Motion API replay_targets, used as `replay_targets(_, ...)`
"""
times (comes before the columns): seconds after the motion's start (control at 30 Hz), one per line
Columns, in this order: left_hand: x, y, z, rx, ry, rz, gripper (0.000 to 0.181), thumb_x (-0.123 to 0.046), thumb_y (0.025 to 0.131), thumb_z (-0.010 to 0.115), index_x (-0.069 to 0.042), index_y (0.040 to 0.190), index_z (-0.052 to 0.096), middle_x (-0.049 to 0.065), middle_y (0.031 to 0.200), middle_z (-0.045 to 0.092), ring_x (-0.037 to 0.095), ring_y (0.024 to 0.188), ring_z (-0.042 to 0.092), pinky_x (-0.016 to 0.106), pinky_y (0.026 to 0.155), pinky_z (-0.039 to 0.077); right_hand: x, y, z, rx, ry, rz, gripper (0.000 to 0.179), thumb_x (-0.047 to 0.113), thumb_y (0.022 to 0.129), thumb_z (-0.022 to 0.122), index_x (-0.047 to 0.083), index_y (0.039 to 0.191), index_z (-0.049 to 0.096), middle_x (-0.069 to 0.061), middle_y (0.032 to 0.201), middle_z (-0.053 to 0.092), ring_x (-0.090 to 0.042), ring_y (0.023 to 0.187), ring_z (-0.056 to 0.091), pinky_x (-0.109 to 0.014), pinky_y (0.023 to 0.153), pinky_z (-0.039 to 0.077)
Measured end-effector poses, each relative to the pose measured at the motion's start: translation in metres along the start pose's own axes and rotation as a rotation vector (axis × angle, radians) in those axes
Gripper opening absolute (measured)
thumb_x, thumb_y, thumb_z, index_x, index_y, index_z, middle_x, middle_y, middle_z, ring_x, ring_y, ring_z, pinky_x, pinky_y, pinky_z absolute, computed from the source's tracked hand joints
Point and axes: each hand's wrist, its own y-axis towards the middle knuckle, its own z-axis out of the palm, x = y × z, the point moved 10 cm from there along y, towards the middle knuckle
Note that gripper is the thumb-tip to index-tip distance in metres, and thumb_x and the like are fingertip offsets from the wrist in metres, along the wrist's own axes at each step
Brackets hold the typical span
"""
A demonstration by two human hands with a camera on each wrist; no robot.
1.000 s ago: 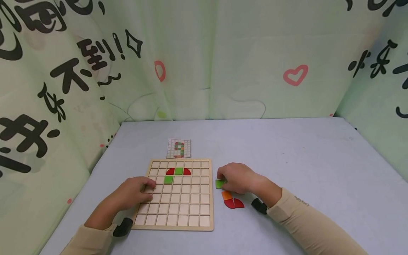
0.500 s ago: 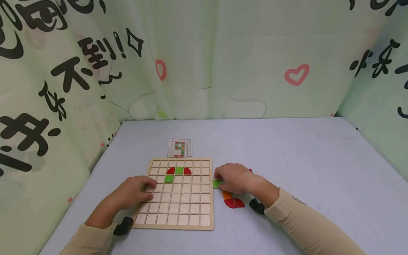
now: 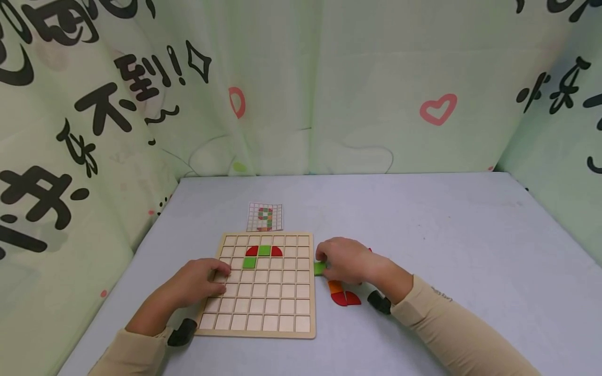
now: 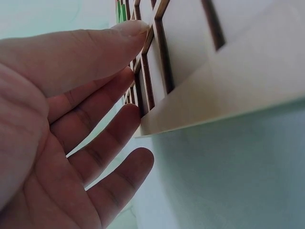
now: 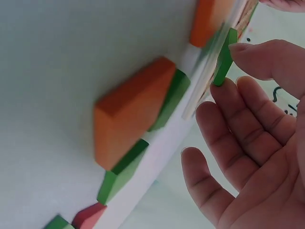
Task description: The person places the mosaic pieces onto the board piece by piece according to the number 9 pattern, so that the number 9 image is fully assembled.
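Observation:
A wooden grid board [image 3: 277, 308] lies on the table. Two red quarter-round tiles [image 3: 252, 251] flank a green square in its upper part, with another green square [image 3: 249, 262] below the left one. My left hand [image 3: 193, 282] rests at the board's left edge, thumb and fingers [image 4: 119, 124] fairly straight, touching the rim. Beside the right edge, my right hand [image 3: 345, 258] pinches a green square tile [image 5: 226, 57] between thumb and fingertips. In the head view that tile sits right at the board's rim, partly covered by the fingers.
A small pattern card [image 3: 265, 216] lies behind the board. Below the right hand are an orange tile [image 3: 335, 286] and red quarter-round tiles [image 3: 352, 298]. The right wrist view shows more loose orange, green and red tiles [image 5: 89, 215]. A printed curtain [image 3: 352, 78] hangs behind the table.
My right hand has shifted slightly left with the green tile, bringing it to the board's right edge. A bit of red now shows behind that hand. My left hand stays put.

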Motion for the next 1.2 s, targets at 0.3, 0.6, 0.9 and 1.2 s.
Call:
replay_targets(0.3, 0.000, 0.000, 0.000, -0.005, -0.004, -0.005, 0.028, -0.012, 0.085, 0.079, -0.011, 0.111, 0.071, 0.008, 0.127, 0.064, 0.035, 0.128, 0.051, 0.053, 0.103, 0.042, 0.008, 0.003, -0.009, -0.029, 0.019, -0.030, 0.014, 0.015, 0.089, 0.072, 0.011, 0.102, 0.068, 0.003, 0.095, 0.065, -0.017, 0.088, 0.055, -0.035, 0.084, 0.051)
replay_targets(0.6, 0.000, 0.001, 0.000, -0.001, 0.002, -0.001, 0.029, -0.013, 0.084, 0.080, -0.011, 0.111, 0.071, 0.009, 0.127, 0.064, 0.035, 0.127, 0.052, 0.054, 0.102, 0.043, 0.024, 0.011, -0.014, -0.049, 0.025, -0.068, 0.018, 0.017, 0.091, 0.071, 0.008, 0.107, 0.069, -0.001, 0.105, 0.068, -0.019, 0.096, 0.059, -0.036, 0.088, 0.051)
replay_targets(0.9, 0.002, 0.000, -0.001, -0.006, -0.007, -0.018, 0.028, -0.011, 0.084, 0.079, -0.011, 0.112, 0.071, 0.010, 0.128, 0.063, 0.035, 0.128, 0.051, 0.053, 0.103, 0.042, 0.038, 0.029, -0.008, -0.030, 0.012, -0.082, 0.021, 0.019, 0.092, 0.072, 0.009, 0.111, 0.069, -0.001, 0.106, 0.069, -0.019, 0.096, 0.060, -0.034, 0.088, 0.051)
replay_targets(1.2, 0.000, 0.000, 0.000, -0.004, -0.011, -0.005, 0.030, -0.013, 0.084, 0.080, -0.011, 0.112, 0.071, 0.010, 0.128, 0.063, 0.036, 0.128, 0.050, 0.054, 0.102, 0.042, 0.050, 0.042, -0.002, -0.010, -0.013, -0.097, 0.020, 0.019, 0.092, 0.071, 0.010, 0.110, 0.069, 0.000, 0.104, 0.069, -0.017, 0.093, 0.059, -0.033, 0.087, 0.052)
